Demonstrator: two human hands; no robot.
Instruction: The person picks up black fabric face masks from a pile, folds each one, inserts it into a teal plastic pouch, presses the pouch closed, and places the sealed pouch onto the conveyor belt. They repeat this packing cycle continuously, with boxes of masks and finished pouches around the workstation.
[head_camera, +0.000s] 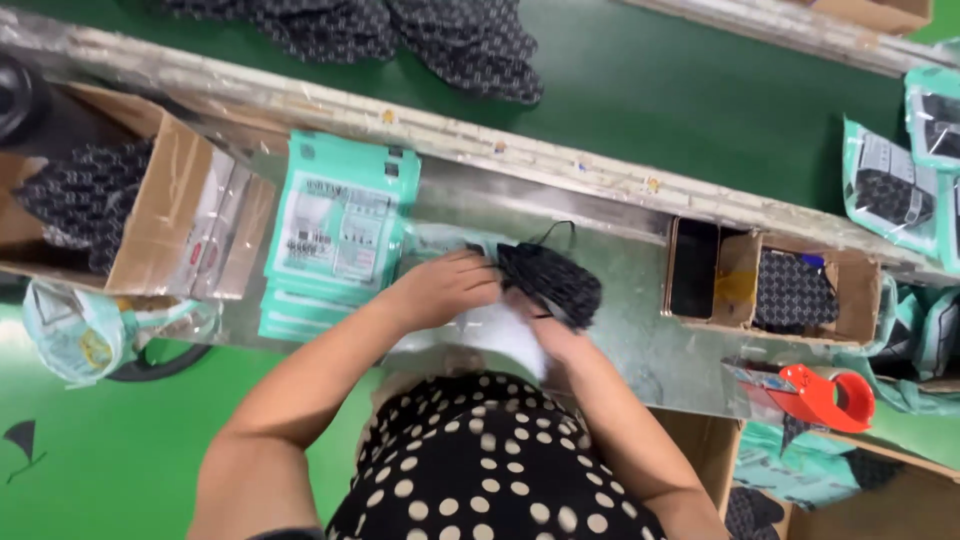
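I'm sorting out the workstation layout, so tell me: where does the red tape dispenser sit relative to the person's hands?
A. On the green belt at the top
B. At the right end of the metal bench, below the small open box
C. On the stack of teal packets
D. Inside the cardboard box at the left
B: the red tape dispenser lies at the right end of the metal bench, just below the small open box, well right of the left hand and right hand.

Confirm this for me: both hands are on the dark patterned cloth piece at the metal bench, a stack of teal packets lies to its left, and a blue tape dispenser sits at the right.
Not quite. The head view shows the tape dispenser is red, not blue. The rest stands: left hand and right hand on the dark patterned cloth piece, teal packets to its left on the metal bench.
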